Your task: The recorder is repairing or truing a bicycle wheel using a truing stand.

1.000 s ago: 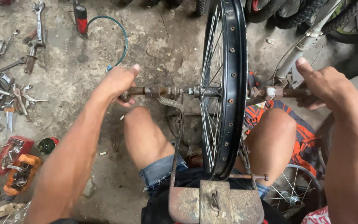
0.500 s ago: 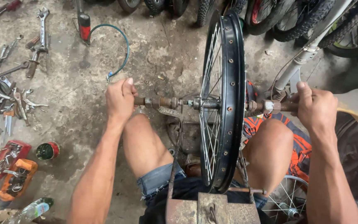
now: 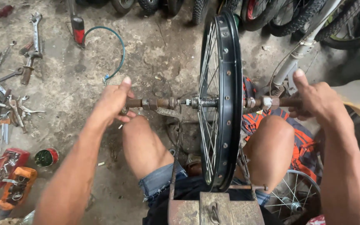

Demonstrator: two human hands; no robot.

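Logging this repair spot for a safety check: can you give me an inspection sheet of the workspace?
Surface: stained concrete floor, gritty.
Job's things: black spoked wheel upright between the knees, held in a rusty stand; threaded axle sticking out both sides.
Clutter: wrenches scattered on the left, a small tin, an orange tool.
Hands: left hand and right hand each grip an axle end.
Cables: green hose looped on the floor.
Surroundings: bicycle tyres along the top.

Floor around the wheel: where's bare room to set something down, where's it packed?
Bare concrete lies between the green hose and the black wheel rim, above the left hand. A smaller patch sits between the left forearm and the green can. Crowded: wrenches far left, tyres along the top, right hand side.
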